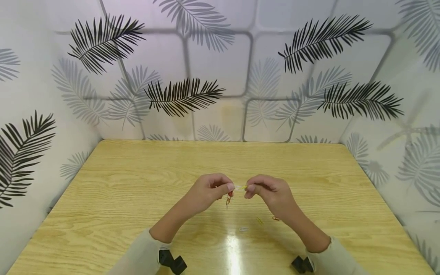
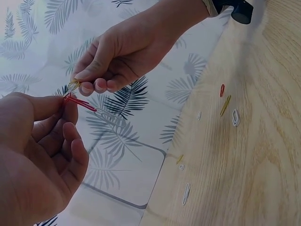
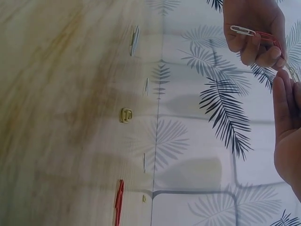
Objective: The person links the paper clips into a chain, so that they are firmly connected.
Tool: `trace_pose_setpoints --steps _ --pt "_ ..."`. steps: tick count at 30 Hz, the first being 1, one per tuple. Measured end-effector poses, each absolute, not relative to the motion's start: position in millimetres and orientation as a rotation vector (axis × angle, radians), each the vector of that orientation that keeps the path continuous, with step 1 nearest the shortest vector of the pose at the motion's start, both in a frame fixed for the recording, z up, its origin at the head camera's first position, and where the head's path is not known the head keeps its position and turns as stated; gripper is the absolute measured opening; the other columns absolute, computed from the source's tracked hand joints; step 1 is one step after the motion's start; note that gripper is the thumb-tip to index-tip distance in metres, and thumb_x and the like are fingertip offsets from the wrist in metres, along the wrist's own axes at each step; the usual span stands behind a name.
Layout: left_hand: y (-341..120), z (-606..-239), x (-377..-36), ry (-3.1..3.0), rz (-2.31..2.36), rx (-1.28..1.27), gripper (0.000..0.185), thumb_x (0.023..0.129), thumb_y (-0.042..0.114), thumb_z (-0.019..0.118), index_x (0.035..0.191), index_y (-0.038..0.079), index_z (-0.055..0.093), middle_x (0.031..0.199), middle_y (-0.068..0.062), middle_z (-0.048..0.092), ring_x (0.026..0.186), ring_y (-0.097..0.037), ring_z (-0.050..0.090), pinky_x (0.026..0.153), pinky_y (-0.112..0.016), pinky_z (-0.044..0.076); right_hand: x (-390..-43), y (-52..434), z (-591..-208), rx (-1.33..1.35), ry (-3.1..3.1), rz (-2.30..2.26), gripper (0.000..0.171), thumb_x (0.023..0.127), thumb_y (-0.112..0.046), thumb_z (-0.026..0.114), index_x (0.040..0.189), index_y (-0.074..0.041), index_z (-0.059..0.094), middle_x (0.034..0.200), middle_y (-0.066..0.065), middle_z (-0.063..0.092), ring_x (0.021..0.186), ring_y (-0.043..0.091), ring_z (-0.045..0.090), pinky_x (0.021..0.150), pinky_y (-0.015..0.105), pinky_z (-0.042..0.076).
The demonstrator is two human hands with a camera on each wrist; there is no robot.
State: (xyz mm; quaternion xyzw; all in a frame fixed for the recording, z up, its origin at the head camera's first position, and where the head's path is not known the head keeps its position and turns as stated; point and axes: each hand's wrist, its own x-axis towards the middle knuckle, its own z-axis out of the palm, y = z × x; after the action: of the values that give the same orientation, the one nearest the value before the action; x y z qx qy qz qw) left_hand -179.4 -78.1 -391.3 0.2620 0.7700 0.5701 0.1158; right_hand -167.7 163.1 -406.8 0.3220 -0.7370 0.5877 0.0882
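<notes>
Both hands are raised over the table, their fingertips close together. My left hand (image 1: 206, 193) pinches a short paper clip chain between thumb and forefinger. From that pinch hang a red paper clip (image 2: 83, 103) and, linked to its end, a white paper clip (image 2: 110, 117). A pale paper clip (image 1: 238, 188) spans the small gap between the hands. My right hand (image 1: 273, 193) pinches a yellow paper clip (image 1: 244, 187) at the far side of that gap. Fingertips partly hide where the pale and yellow clips meet.
Loose paper clips lie on the wooden table (image 1: 137, 172) below the hands: a white clip (image 1: 244, 229), a yellow clip (image 1: 259, 220) and a red clip (image 1: 276, 218) nearest the right forearm. Several more are scattered in the left wrist view. A leaf-patterned wall (image 1: 220, 68) stands behind.
</notes>
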Motion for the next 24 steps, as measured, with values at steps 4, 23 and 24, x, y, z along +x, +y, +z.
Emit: trace_pose_setpoints --steps 4,23,24 --pt "-79 -392 -181 2.21 1.712 0.768 0.018 0.103 0.024 0.059 0.103 0.009 0.069 0.091 -0.006 0.067 0.073 -0.018 0.051 0.063 -0.025 0.044 -166 165 -402 0.853 -2.208 1.79 0.011 0.097 0.002 0.062 0.1 -0.003 0.071 0.083 0.009 0.072 0.078 0.015 0.072 0.074 0.031 0.06" --pt "-76 -391 -178 2.041 1.811 0.726 0.025 0.1 0.028 0.064 0.119 0.013 0.067 0.103 -0.005 0.067 0.097 -0.027 0.063 0.086 -0.042 0.052 -156 158 -385 0.797 -2.176 2.026 0.011 0.098 -0.003 0.063 0.104 0.004 0.069 0.086 0.003 0.074 0.079 0.019 0.073 0.077 0.035 0.061" --pt "-76 -390 -177 2.06 1.807 0.728 0.024 0.1 0.029 0.064 0.118 0.013 0.068 0.103 -0.004 0.067 0.096 -0.026 0.063 0.085 -0.042 0.052 -155 157 -385 0.8 -2.17 2.046 0.011 0.098 -0.003 0.063 0.104 0.005 0.069 0.087 0.002 0.074 0.079 0.019 0.073 0.077 0.036 0.061"
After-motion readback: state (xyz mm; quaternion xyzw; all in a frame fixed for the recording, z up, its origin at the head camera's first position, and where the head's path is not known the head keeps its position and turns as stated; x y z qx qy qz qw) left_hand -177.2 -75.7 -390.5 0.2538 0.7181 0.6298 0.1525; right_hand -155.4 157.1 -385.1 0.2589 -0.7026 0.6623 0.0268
